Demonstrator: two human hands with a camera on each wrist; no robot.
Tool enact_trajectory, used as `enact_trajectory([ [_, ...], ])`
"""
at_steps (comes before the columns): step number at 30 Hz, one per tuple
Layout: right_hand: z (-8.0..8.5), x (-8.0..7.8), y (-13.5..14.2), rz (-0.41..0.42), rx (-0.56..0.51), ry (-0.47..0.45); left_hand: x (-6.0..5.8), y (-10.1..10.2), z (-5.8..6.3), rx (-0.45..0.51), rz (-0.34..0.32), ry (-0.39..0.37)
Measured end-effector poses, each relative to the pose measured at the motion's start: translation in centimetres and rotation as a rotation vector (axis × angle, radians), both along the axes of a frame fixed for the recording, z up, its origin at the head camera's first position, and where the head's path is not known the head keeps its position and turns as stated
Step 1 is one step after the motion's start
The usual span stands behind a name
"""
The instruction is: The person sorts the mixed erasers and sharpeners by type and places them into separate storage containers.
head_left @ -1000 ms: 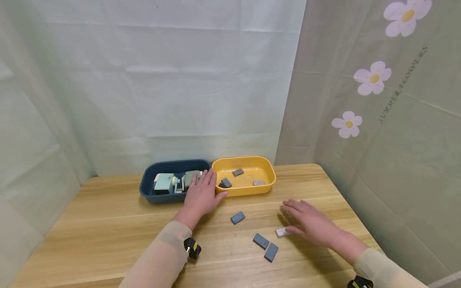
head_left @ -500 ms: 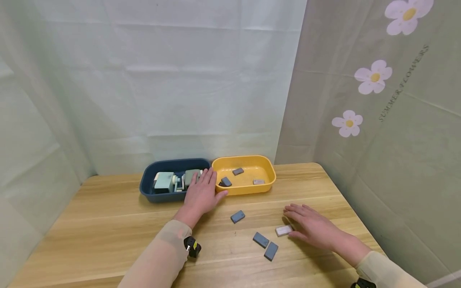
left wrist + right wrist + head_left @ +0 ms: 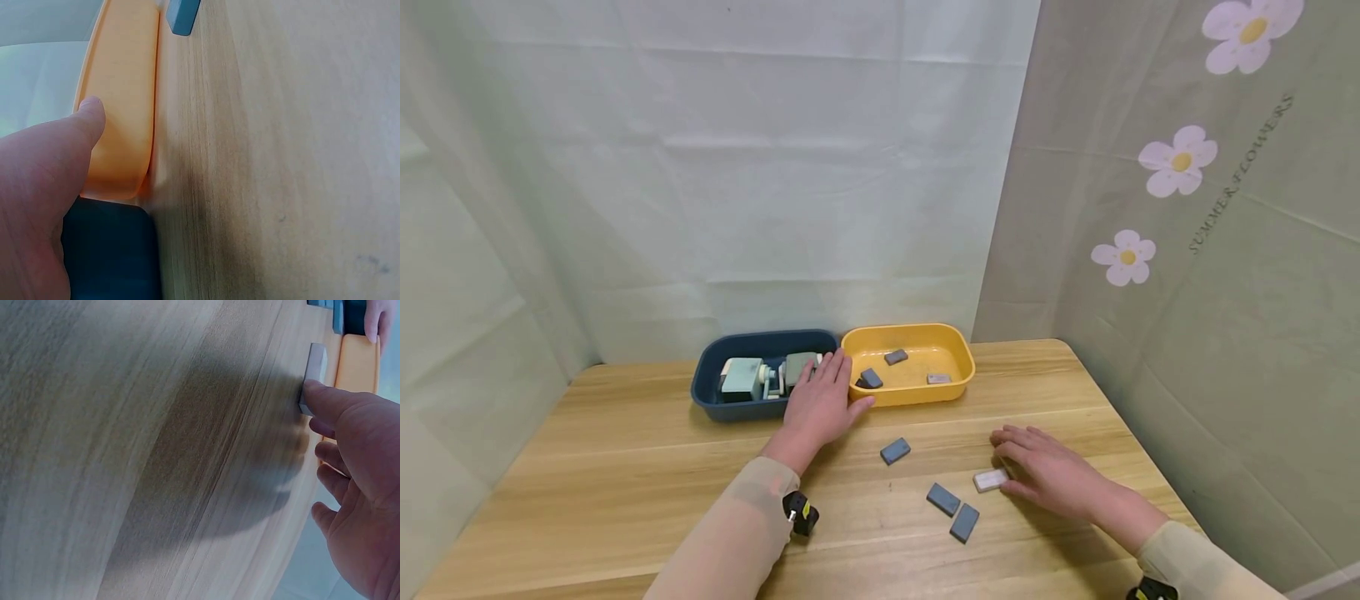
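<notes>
My left hand rests with extended fingers over the adjoining ends of a navy blue bin and a yellow bin. In the left wrist view its thumb lies against the yellow bin's side. My right hand is low over the table, fingers loosely bent, with its thumb touching the right end of a small whitish rectangular block. In the right wrist view the thumb overlaps the block; whether the index finger also touches it is hidden.
Slate-blue rectangular blocks lie on the wooden table: one near the yellow bin, two nearer the front. Several small blocks lie inside the yellow bin. The navy bin contains pale green boxy objects. Fabric walls enclose the table.
My right hand has shifted slightly right and toward me, uncovering more of the whitish block, then stayed nearly still. The left hand and the blocks have not visibly moved.
</notes>
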State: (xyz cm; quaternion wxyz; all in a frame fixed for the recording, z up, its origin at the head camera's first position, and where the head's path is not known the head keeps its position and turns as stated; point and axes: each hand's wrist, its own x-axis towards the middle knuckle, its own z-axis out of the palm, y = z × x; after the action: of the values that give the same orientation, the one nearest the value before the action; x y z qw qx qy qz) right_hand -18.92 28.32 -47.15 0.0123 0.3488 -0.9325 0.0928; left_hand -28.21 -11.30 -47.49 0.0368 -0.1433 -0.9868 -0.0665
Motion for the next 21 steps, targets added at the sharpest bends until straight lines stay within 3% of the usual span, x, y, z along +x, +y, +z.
enact_trajectory([
  [21, -0.22, 0.09, -0.08, 0.050, -0.051, 0.015, 0.05, 0.03, 0.17, 0.001, 0.010, -0.022],
])
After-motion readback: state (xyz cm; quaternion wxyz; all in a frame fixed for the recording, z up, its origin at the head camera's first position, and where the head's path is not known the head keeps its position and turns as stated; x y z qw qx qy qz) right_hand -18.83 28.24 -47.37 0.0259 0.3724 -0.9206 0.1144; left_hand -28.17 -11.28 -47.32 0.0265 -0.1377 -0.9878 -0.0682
